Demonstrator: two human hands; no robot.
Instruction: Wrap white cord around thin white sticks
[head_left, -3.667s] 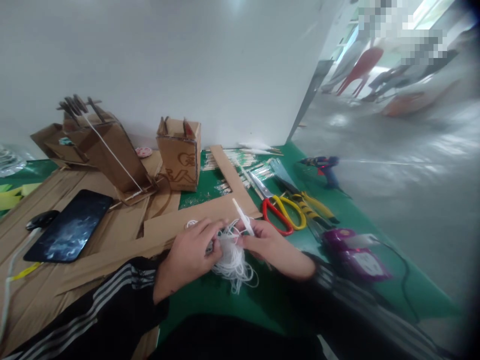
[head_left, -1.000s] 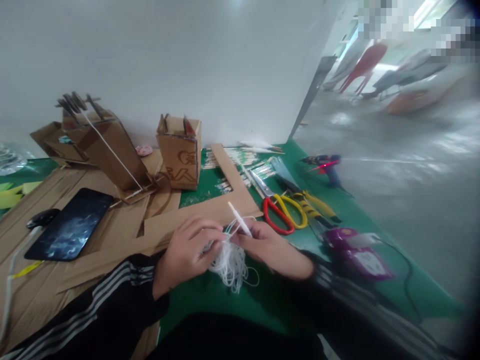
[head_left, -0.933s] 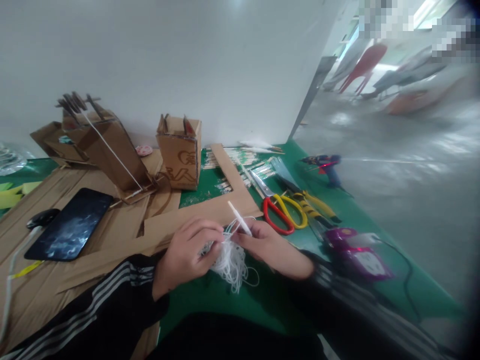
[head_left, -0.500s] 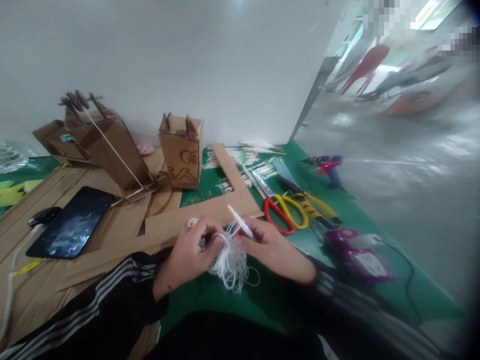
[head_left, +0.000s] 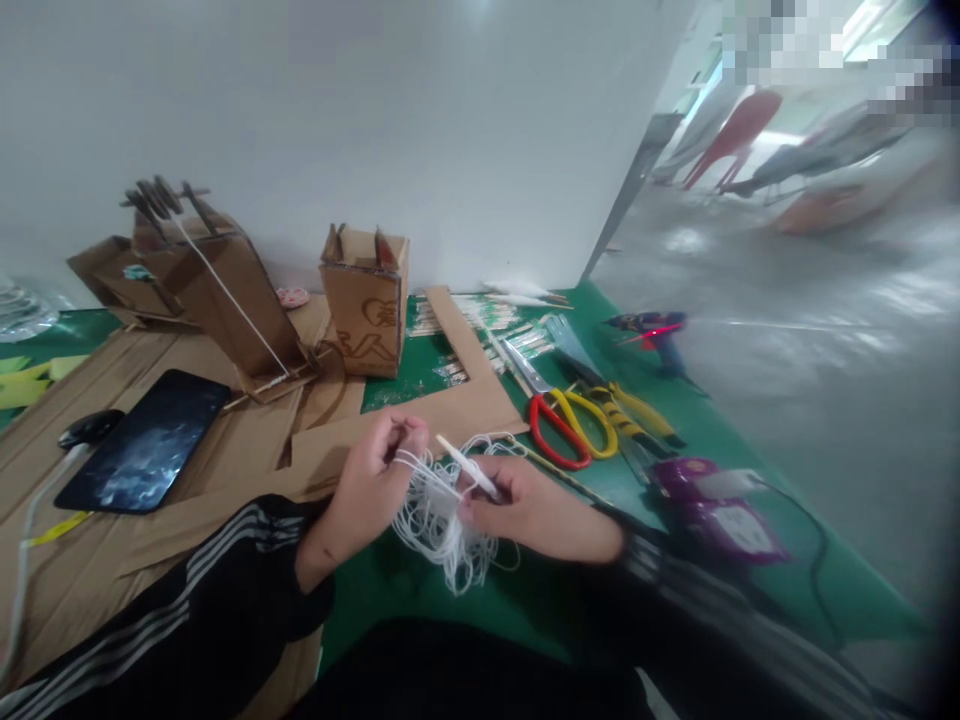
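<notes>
A loose tangle of white string [head_left: 442,520] hangs between my hands over the green table. My left hand [head_left: 382,465] pinches strands of it at the upper left, fingers closed. In my right hand [head_left: 517,500] is a thin white stick [head_left: 469,467] with string wound round it, its pale tip pointing up and left; string also passes by those fingers. Just beyond the hands lies an L-shaped cardboard strip [head_left: 420,405]. Scissors [head_left: 559,430] with one red and one yellow handle rest right of it.
Cardboard boxes [head_left: 367,320] stand by the wall, one with a string [head_left: 225,290]. A phone [head_left: 142,440] lies on cardboard at left. Pliers [head_left: 637,420], a purple device [head_left: 712,510] with a cable and a glue gun [head_left: 656,335] are on the right. Wooden sticks [head_left: 525,345] lie behind.
My left hand has moved up and slightly left, drawing strands away from the stick. The tangle has spread wider, and the stick in my right hand has shifted slightly down and left.
</notes>
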